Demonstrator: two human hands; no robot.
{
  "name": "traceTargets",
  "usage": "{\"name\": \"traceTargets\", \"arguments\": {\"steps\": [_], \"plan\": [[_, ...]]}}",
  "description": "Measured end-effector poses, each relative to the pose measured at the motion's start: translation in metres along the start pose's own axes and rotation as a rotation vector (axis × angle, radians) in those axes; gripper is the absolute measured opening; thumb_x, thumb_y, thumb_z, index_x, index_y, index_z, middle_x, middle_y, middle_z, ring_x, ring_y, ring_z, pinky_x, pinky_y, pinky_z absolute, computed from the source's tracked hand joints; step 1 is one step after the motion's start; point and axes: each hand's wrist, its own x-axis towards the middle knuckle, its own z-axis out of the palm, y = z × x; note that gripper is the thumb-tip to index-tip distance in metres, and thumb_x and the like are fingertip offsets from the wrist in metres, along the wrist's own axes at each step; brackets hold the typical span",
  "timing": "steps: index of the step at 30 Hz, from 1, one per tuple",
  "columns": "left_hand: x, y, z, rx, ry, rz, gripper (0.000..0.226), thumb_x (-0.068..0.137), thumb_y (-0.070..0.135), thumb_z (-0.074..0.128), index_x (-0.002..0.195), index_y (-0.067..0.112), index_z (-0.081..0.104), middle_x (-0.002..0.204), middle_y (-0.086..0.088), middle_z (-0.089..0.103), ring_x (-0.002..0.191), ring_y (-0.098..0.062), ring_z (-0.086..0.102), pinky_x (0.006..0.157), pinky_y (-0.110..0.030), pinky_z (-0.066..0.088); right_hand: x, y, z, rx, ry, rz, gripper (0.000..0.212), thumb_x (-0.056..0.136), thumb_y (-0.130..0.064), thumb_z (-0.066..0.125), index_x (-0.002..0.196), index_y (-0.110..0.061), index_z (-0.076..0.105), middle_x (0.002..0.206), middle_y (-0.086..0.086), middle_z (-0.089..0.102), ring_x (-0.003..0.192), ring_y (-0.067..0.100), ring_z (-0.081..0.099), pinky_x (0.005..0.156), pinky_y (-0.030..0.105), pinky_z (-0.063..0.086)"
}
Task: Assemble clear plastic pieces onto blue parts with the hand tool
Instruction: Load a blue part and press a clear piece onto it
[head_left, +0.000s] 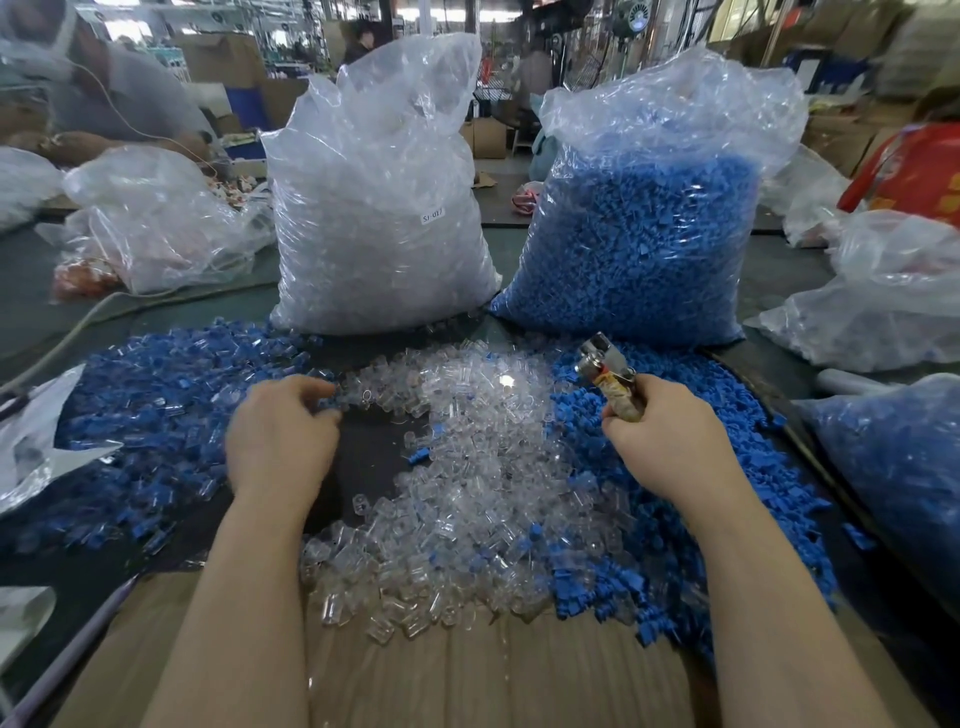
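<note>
On the dark work surface (363, 457) directly before the person, three loose heaps lie side by side: a central heap of small clear plastic pieces (467, 467), a heap of bare blue plastic parts (649, 415) touching it on the right, and a spread of blue parts already capped in clear plastic (171, 415) on the left. The left hand (280, 436) rests palm down at the near-left edge of the clear heap, its fingers curled with the tips in among the pieces where the clear and capped heaps meet; whether they pinch a piece cannot be told, as the tips are blurred and partly buried. The right hand (660, 436) grips the wrapped handle of a small metal hand tool (605, 364), fingers closed round it, the metal head pointing up and to the left, above the seam between the clear heap and the bare blue heap. Clear pieces lie immediately ahead and to the right of the left fingertips, so the left hand is the nearer to them; bare blue parts lie just beneath and to the right of the tool, nearer the right hand. The individual pieces lie at all angles, so no common long axis can be stated. Behind the heaps stand two tall transparent bags, one of clear pieces (379, 218) and one of blue parts (644, 228). Judgement: a piece is being selected for the next fitting.
</note>
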Motion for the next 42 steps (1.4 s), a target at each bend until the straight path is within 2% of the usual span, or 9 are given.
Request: {"name": "traceTargets", "arguments": {"steps": [3,8,12,19,25,29,33,37,42], "plan": [[-0.008,0.018,0.007,-0.105,-0.256,0.134,0.025,0.086,0.015,0.073,0.104,0.032,0.073,0.096,0.012,0.068,0.077,0.004,0.054,0.077,-0.022,0.045,-0.001,-0.001,0.0,0.018,-0.001,0.001,0.012,0.088,-0.028,0.056,0.077,-0.023,0.053,0.068,-0.003,0.059,0.062,0.019,0.055,0.051,0.031,0.036],[-0.013,0.023,0.026,0.022,-0.407,0.23,0.03,0.088,0.014,0.072,0.114,0.029,0.072,0.097,0.01,0.069,0.082,-0.007,0.058,0.083,-0.024,0.047,-0.001,-0.004,0.001,0.011,-0.017,0.004,0.013,0.087,-0.03,0.057,0.076,-0.025,0.052,0.067,-0.005,0.058,0.062,0.017,0.053,0.05,0.029,0.032],[-0.013,0.022,0.028,0.017,-0.412,0.207,0.026,0.087,0.013,0.073,0.11,0.025,0.073,0.096,0.008,0.068,0.082,-0.007,0.06,0.078,-0.023,0.047,-0.002,-0.006,0.002,0.012,-0.03,0.001,0.014,0.088,-0.031,0.056,0.076,-0.025,0.052,0.067,-0.005,0.058,0.061,0.016,0.053,0.049,0.029,0.031],[-0.012,0.019,0.023,-0.173,-0.39,0.087,0.019,0.082,0.018,0.079,0.078,0.032,0.066,0.083,0.012,0.066,0.077,-0.003,0.059,0.059,-0.018,0.04,-0.003,-0.009,0.001,0.032,-0.061,-0.006,0.012,0.09,-0.031,0.056,0.08,-0.025,0.054,0.069,-0.004,0.06,0.063,0.017,0.054,0.05,0.03,0.034],[-0.013,0.025,0.018,-0.54,-0.468,-0.05,0.023,0.087,0.005,0.07,0.094,0.027,0.073,0.09,-0.001,0.073,0.085,-0.019,0.07,0.079,-0.038,0.06,-0.004,-0.011,0.002,-0.081,-0.019,0.037,0.015,0.091,-0.029,0.054,0.077,-0.021,0.052,0.07,0.001,0.059,0.062,0.02,0.053,0.049,0.029,0.033],[-0.016,0.032,0.021,-0.68,-0.55,-0.137,0.027,0.088,-0.004,0.062,0.084,0.018,0.077,0.08,-0.006,0.075,0.076,-0.015,0.068,0.073,-0.027,0.057,-0.006,0.0,-0.004,-0.211,0.119,0.255,0.014,0.085,-0.026,0.058,0.08,-0.017,0.049,0.072,0.004,0.053,0.059,0.021,0.046,0.049,0.028,0.028],[-0.02,0.038,0.022,-0.754,-0.569,-0.152,0.015,0.081,0.001,0.072,0.08,0.015,0.079,0.079,-0.005,0.076,0.084,-0.022,0.068,0.085,-0.036,0.057,-0.008,0.011,-0.008,-0.295,0.099,0.406,0.023,0.084,-0.024,0.063,0.073,-0.014,0.045,0.078,0.007,0.051,0.057,0.022,0.041,0.051,0.028,0.029],[-0.024,0.043,0.023,-0.776,-0.58,-0.074,0.015,0.073,0.007,0.083,0.083,0.018,0.078,0.079,0.0,0.075,0.079,-0.017,0.068,0.076,-0.03,0.055,-0.007,0.012,-0.001,-0.328,-0.011,0.414,0.022,0.084,-0.024,0.065,0.072,-0.014,0.049,0.072,0.006,0.053,0.057,0.021,0.046,0.047,0.026,0.029],[-0.029,0.055,0.025,-0.872,-0.578,-0.037,0.02,0.08,-0.001,0.075,0.095,0.013,0.071,0.089,-0.001,0.077,0.081,-0.012,0.071,0.069,-0.02,0.056,-0.007,0.009,0.003,-0.319,-0.028,0.367,0.021,0.083,-0.021,0.064,0.074,-0.015,0.047,0.069,0.005,0.053,0.058,0.021,0.047,0.046,0.027,0.028]]}}
